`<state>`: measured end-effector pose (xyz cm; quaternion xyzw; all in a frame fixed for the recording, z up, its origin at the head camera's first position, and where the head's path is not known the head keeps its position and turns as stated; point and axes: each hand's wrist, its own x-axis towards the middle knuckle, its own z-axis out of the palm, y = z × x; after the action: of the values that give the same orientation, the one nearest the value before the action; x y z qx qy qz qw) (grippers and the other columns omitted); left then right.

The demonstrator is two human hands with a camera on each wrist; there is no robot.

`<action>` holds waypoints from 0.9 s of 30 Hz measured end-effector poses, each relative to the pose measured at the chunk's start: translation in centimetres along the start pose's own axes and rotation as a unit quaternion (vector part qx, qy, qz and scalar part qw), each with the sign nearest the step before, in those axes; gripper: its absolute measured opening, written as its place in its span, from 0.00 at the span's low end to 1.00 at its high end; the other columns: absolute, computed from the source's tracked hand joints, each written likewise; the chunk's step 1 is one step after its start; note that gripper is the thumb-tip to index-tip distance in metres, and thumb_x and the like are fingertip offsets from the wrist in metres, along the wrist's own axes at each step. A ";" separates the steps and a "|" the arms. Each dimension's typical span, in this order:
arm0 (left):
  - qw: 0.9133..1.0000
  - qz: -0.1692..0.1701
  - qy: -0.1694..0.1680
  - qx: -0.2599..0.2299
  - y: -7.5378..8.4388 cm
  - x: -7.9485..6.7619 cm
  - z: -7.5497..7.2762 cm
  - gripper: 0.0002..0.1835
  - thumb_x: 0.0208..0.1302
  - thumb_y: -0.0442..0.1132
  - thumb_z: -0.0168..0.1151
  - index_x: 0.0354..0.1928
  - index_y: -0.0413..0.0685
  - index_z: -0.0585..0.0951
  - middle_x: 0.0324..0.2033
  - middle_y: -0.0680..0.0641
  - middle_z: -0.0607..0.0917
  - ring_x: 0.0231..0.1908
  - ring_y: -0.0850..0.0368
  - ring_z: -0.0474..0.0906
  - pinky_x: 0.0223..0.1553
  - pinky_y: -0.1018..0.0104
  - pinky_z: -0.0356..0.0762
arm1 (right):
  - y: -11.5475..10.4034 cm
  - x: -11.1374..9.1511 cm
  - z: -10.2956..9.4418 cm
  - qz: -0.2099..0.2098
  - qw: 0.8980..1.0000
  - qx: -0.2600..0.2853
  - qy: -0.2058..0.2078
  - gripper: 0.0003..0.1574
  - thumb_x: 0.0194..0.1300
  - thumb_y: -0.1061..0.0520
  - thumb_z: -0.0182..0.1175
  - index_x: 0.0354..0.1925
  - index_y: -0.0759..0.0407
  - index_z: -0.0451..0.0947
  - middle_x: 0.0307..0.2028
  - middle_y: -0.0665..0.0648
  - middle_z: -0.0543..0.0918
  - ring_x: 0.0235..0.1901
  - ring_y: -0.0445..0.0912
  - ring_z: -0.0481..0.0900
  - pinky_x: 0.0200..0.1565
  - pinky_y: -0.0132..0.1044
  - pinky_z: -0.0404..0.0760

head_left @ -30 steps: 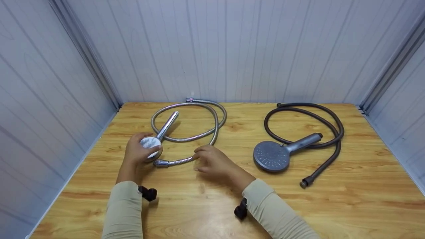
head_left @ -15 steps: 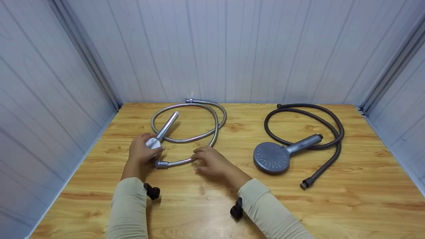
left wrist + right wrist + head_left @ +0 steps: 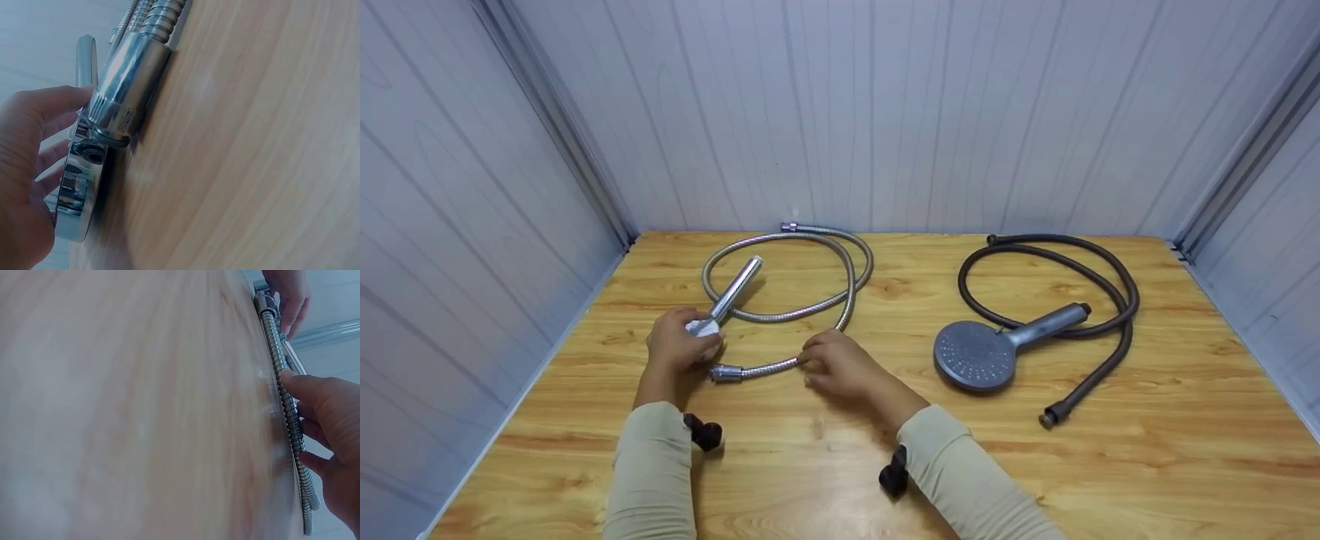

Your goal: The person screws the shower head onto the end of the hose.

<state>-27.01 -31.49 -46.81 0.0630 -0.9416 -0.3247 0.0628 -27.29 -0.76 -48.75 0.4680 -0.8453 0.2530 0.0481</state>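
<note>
In the head view, my left hand (image 3: 679,341) grips the round head of a chrome shower head (image 3: 735,289), its handle pointing up and away. In the left wrist view my thumb lies near the handle's base and my fingers are behind the disc of the shower head (image 3: 76,194). Just beside it, apart from the handle, is the chrome end fitting (image 3: 126,84) of a metal shower hose (image 3: 769,367). My right hand (image 3: 844,367) is at the hose a short way from that fitting; in the right wrist view the hose (image 3: 289,410) runs between my thumb and fingers.
On the right of the wooden table (image 3: 825,465) lies a grey shower head (image 3: 975,356), with a dark shower hose (image 3: 1125,330) coiled behind and beside it. The chrome hose loops toward the back panel (image 3: 840,112). Side walls (image 3: 450,247) bound the table.
My left hand has shifted slightly to the right and turned the chrome shower head, so less of its round face shows. The right hand has barely moved; the grey set is unchanged.
</note>
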 end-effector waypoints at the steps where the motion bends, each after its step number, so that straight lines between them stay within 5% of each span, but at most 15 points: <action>1: 1.000 0.001 0.000 -0.001 0.0 0.0 0.0 0.26 0.55 0.46 0.71 0.54 0.40 0.82 0.61 0.34 0.74 0.60 0.35 0.65 0.57 0.38 0.55 | 0.1 -0.1 -0.1 -0.002 1.000 -0.001 0.003 0.16 0.61 0.56 0.67 0.47 0.61 0.84 0.48 0.60 0.82 0.52 0.54 0.75 0.58 0.43 0.69; 27: 0.999 -0.024 -0.026 -0.013 0.1 -1.1 -0.3 0.31 0.52 0.44 0.71 0.61 0.45 0.78 0.61 0.36 0.73 0.57 0.39 0.65 0.56 0.41 0.53 | 1.1 -1.4 -1.1 0.012 0.999 0.008 0.034 0.11 0.57 0.58 0.70 0.39 0.60 0.85 0.37 0.55 0.83 0.44 0.51 0.75 0.51 0.42 0.72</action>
<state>-25.93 -31.43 -46.61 0.0764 -0.9370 -0.3395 0.0314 -27.57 1.32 -48.68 0.4491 -0.8468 0.2764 0.0695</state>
